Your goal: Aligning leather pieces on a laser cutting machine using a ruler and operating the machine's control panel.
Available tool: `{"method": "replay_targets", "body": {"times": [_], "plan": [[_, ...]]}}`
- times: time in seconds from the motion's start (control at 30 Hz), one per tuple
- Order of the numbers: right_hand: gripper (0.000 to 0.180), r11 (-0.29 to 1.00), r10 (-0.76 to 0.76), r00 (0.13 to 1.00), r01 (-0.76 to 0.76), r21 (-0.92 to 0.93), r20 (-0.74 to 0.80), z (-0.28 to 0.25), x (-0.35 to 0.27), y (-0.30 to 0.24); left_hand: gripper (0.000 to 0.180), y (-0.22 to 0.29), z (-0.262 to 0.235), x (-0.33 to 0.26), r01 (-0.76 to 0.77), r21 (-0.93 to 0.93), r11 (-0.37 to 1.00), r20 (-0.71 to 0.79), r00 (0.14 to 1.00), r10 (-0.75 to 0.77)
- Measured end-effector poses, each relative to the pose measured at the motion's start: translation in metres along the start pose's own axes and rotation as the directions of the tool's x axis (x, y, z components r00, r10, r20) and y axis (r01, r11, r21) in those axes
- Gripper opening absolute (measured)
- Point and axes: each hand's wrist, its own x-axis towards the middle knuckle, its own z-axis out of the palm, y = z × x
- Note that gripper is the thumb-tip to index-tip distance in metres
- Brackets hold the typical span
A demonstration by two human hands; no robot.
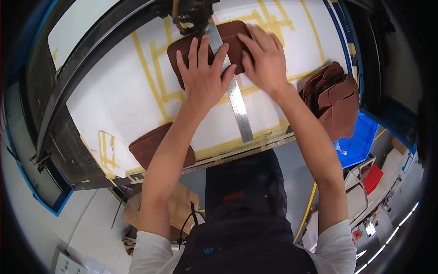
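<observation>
A dark brown leather-like panel (237, 47) with rounded corners lies flat on the white work surface (123, 86). Across it runs a steel ruler (239, 109), its near end reaching toward the table's front edge. My left hand (203, 73) rests on the panel's left part with fingers spread, the thumb and index finger by the ruler. On the right part of the panel, my right hand (265, 59) lies with its fingers stretched out and slightly bent. A black machine head (189, 16) stands at the panel's far edge, over the ruler's far end.
Several brown panels are piled (335, 98) at the table's right edge, above a blue bin (360, 139). Another brown panel (153, 148) lies at the front left, beside a small white card with yellow tape (112, 154). A dark curved machine arm (77, 68) spans the left side.
</observation>
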Motion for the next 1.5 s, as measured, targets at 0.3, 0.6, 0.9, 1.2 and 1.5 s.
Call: {"method": "replay_targets", "body": {"times": [0.3,0.6,0.9,1.2,1.5], "plan": [[0.043,0.99,-0.045,0.977,0.071,-0.122,0.21,0.009,0.035,-0.002,0.056,-0.002,0.003,-0.004,0.035,0.028,0.999,-0.012,0.999,-0.035],[0.039,0.972,-0.113,0.989,0.129,-0.195,0.093,0.005,0.001,0.011,0.052,-0.005,0.009,0.006,0.029,0.023,0.999,-0.053,0.998,-0.028],[0.049,0.994,-0.064,0.978,0.079,-0.069,0.197,-0.009,0.034,-0.002,0.065,-0.001,0.008,0.009,0.082,-0.003,0.997,-0.025,0.996,-0.082],[0.038,0.979,-0.147,0.983,0.161,-0.125,0.111,0.006,0.002,0.018,0.065,-0.003,0.003,0.004,0.064,0.007,0.998,-0.015,0.998,-0.064],[0.031,0.999,-0.024,0.986,0.029,-0.03,0.164,-0.029,-0.028,0.021,0.034,0.008,-0.006,-0.017,-0.029,-0.079,0.996,0.01,1.0,0.03]]}}
